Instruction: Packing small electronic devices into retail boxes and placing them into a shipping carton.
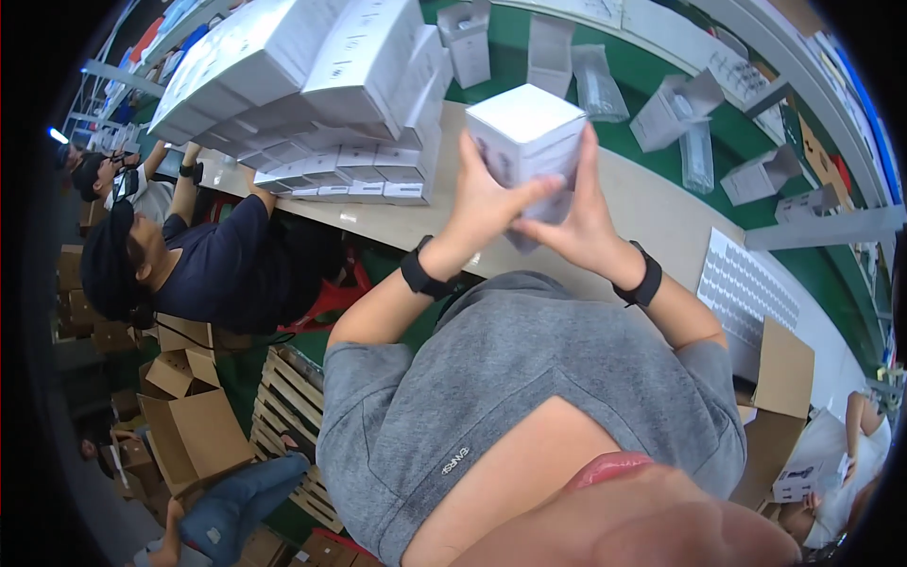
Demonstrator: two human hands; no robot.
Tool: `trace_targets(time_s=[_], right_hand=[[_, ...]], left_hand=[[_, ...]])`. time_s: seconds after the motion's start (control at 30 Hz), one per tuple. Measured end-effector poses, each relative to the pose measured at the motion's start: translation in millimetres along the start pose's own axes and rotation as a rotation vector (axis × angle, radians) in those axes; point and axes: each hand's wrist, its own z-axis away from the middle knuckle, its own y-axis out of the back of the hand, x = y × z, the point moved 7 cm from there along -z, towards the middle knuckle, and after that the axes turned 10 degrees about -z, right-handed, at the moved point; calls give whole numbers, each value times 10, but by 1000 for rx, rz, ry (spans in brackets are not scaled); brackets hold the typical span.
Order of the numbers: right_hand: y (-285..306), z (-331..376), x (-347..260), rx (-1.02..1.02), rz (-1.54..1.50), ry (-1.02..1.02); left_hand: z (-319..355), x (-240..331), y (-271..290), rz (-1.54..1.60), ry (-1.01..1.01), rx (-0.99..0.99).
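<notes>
A closed white box (526,128) with printed sides is held up in front of me, above the near edge of the table. My left hand (491,200) wraps its left side, the thumb laid across the front face. On the other side my right hand (578,215) presses its fingers along the right face, with its thumb low on the front. The two thumbs come close together. The underside of the box is mostly hidden. Behind it, an open white box (550,59) and a clear plastic sleeve (598,83) rest on the green surface.
Stacked white boxes (364,71) rise at the left of the pale table (642,180). Open boxes (673,111) and another clear sleeve (697,156) lie to the right, near a sheet of stickers (751,283). A co-worker (227,255) sits at left. A cardboard carton (782,378) stands right.
</notes>
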Motion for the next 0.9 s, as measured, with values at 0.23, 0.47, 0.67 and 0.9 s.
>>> trace_targets(time_s=[0.23, 0.47, 0.67, 0.9], right_hand=[[843, 110, 140, -486, 171, 41], [1061, 461, 202, -819, 72, 55], [1001, 797, 287, -871, 236, -202], [1254, 845, 313, -626, 17, -114]], left_hand=[[122, -261, -627, -98, 39, -437], [348, -193, -1227, -211, 102, -754], [484, -276, -1427, -407, 199, -847], [561, -241, -1388, -242, 48, -911]])
